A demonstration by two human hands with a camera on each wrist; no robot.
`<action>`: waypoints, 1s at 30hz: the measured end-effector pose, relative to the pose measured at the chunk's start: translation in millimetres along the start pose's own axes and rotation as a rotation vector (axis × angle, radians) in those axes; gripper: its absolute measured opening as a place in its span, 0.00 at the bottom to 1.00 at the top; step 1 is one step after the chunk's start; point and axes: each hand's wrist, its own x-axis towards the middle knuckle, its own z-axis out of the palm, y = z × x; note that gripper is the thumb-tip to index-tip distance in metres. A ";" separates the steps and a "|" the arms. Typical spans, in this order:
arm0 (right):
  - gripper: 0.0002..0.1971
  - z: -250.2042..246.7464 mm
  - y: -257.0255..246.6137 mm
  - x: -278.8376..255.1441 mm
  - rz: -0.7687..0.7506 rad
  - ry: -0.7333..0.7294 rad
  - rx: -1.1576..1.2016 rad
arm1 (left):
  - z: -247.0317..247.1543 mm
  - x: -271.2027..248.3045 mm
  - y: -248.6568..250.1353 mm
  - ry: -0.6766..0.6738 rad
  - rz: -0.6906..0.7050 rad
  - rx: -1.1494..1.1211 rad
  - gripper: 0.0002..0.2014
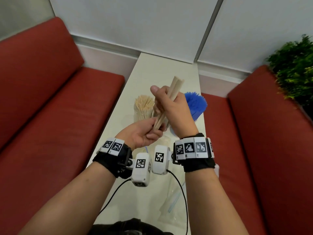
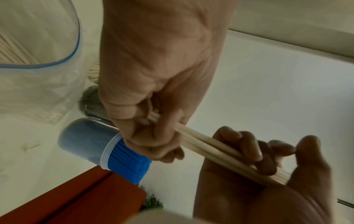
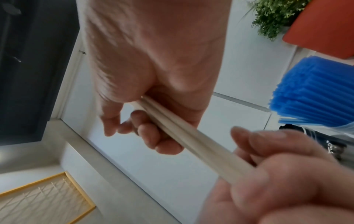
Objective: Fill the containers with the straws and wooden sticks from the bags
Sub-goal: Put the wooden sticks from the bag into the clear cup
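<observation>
**Both hands on one bundle of wooden sticks above the table**

In the head view, at frame centre, the right hand [image 1: 171,106] is wrapped in a fist round the upper half of a bundle of wooden sticks [image 1: 176,87], thumb pointing up; the bundle's blunt top ends stick out above the fist toward the upper right. The left hand [image 1: 144,133], lower and to the left, holds the bundle's lower end with curled fingers. The bundle slants from lower left to upper right, held clear of the white table [image 1: 152,68].

Behind the hands, this view shows a clear container of thin sticks [image 1: 144,106] at centre left and a container of blue straws [image 1: 196,104] at centre right, both upright on the table. A clear plastic bag [image 1: 171,200] lies on the table in the lower centre, between the forearms.

The left wrist view alone shows a second, blue-edged bag [image 2: 38,63] at upper left, with pale sticks inside, and a grey container [image 2: 90,98] partly hidden behind the right hand. Here the left fingers [image 2: 249,148] are seen curled over the sticks.

The right wrist view adds a plant [image 3: 275,16] at upper right.
</observation>
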 end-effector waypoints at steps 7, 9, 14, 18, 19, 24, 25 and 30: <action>0.18 -33.6 6.8 3.5 0.057 -0.154 -0.317 | -12.0 11.6 -12.7 0.155 0.161 0.097 0.10; 0.13 -52.4 3.8 6.3 0.118 -0.256 -0.430 | -20.3 15.6 -18.2 0.188 0.197 0.116 0.10; 0.07 -58.5 13.9 9.5 0.244 -0.374 -0.462 | -35.2 28.1 -30.8 0.154 0.231 0.143 0.14; 0.08 -58.0 22.2 16.5 0.270 -0.353 -0.446 | -51.0 36.7 -29.3 0.260 0.250 0.152 0.13; 0.08 -59.8 21.7 22.0 0.261 -0.331 -0.445 | -56.5 37.3 -26.8 0.307 0.261 0.178 0.15; 0.07 -50.2 22.0 75.8 0.119 -0.067 -0.409 | -87.3 20.4 -8.7 0.268 0.306 0.563 0.14; 0.06 -45.6 25.0 88.5 0.097 -0.024 -0.414 | -90.9 16.5 -6.2 0.203 0.260 0.628 0.14; 0.06 -21.6 58.3 138.4 0.111 0.008 -0.483 | -101.9 19.1 -6.0 0.088 -0.119 1.020 0.13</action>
